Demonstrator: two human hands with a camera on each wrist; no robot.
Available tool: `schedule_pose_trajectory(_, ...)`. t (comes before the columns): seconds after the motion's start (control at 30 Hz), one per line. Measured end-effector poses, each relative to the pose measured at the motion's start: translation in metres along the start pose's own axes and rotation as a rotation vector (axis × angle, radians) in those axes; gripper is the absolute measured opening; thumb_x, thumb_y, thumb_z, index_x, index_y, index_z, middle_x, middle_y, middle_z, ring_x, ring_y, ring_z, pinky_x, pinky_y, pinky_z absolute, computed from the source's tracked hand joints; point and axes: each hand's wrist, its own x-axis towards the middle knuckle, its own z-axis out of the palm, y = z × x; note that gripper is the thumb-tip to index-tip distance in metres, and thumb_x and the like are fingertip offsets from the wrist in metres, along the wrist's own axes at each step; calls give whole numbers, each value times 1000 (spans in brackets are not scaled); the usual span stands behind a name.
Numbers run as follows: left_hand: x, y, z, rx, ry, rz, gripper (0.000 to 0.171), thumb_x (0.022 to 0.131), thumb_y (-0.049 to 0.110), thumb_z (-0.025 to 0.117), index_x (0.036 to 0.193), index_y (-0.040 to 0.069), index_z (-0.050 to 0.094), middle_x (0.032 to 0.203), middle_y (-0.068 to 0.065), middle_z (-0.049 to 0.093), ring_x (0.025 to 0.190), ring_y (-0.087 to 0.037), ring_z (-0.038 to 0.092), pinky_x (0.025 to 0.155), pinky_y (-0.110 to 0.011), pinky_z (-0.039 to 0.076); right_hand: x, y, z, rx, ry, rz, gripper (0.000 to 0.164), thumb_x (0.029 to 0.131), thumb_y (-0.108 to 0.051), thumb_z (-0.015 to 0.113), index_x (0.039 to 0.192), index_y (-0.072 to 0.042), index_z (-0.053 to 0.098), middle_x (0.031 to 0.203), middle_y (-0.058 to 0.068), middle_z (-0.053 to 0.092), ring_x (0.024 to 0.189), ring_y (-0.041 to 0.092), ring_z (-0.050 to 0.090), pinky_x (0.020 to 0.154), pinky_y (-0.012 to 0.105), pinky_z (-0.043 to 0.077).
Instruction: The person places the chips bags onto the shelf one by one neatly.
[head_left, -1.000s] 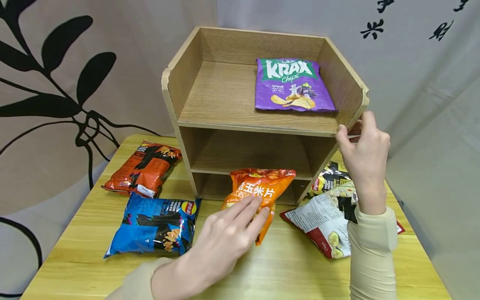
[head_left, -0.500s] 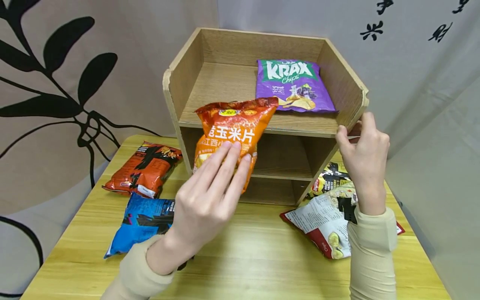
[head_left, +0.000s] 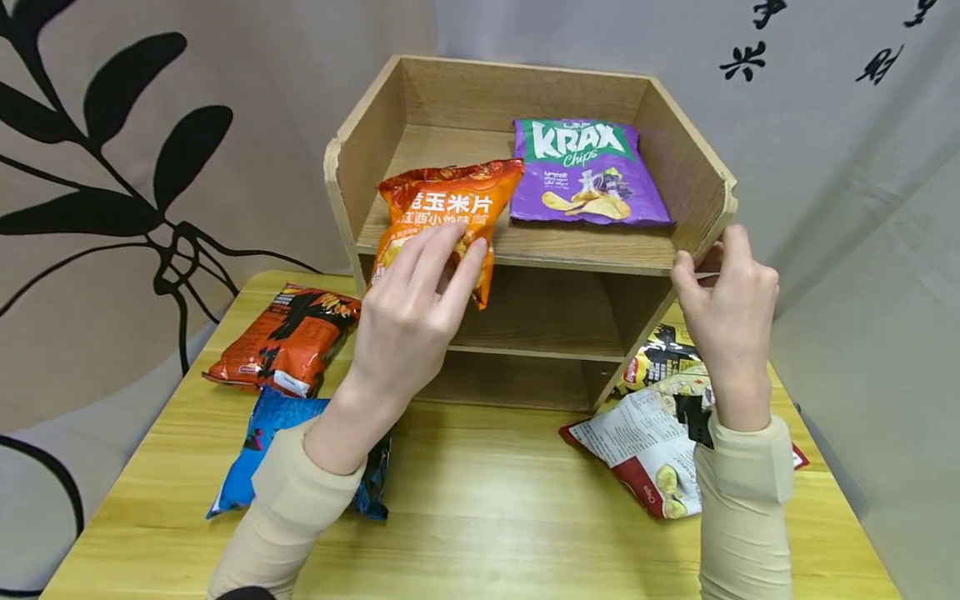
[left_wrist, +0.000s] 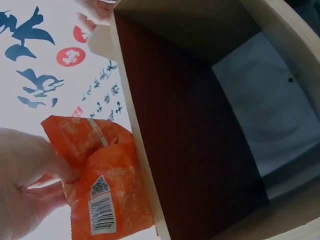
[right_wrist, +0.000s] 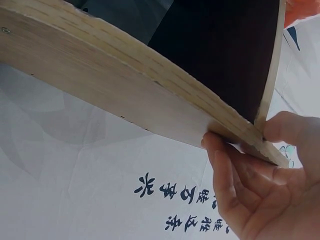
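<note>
My left hand (head_left: 408, 317) pinches an orange bag of corn chips (head_left: 457, 204), held tilted at the front left of the wooden shelf's (head_left: 585, 260) top level. In the left wrist view the thumb presses the back of the chip bag (left_wrist: 115, 175), near its barcode, and the bag overlaps the top board's front edge. A purple bag of Krax chips (head_left: 588, 200) lies flat on the right of the top level. My right hand (head_left: 731, 325) grips the front edge of the shelf's right side panel; its thumb and fingers straddle the panel (right_wrist: 125, 80) in the right wrist view.
Left of the shelf, a red snack bag (head_left: 288, 337) and a blue snack bag (head_left: 258, 454), partly behind my left forearm, lie on the table (head_left: 487, 500). Right of it lie a yellow-and-black bag (head_left: 663, 354) and a white-and-red bag (head_left: 637, 442). A printed curtain (head_left: 825, 167) hangs behind.
My left hand has lifted the orange chip bag from the table in front of the shelf, up and leftward to the top level. The right hand has stayed on the side panel.
</note>
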Motion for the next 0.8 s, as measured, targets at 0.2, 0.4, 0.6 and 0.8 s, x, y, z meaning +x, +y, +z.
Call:
schedule_pose_trajectory(0.2,-3,1,4,44,-152,13,28,90,-1,51,113,3,67,111,-17,68,104,-31,65,93,-41,52,1,0,0,7,0,6,28,87,-13,55,107,7,57,96,26,71,80,37,70,62,-6,30)
schedule_pose_trajectory(0.4,-7,-2,12,75,-259,-13,31,93,1,47,119,4,64,119,-16,67,114,-30,63,100,-46,46,0,-1,1,7,-7,7,28,88,-13,55,107,7,57,96,26,71,79,37,69,62,-6,30)
schedule_pose_trajectory(0.6,-12,-3,16,80,-148,-25,28,93,0,50,116,4,66,116,-15,68,112,-30,62,100,-45,46,0,-1,1,10,-7,5,29,88,-13,55,108,7,57,96,27,71,80,38,70,62,-7,30)
schedule_pose_trajectory(0.8,-19,2,18,120,3,-72,20,92,6,58,109,6,69,110,-10,70,103,-28,61,89,-40,47,0,0,1,9,2,4,28,87,-12,55,107,8,57,97,26,71,79,37,70,62,-6,31)
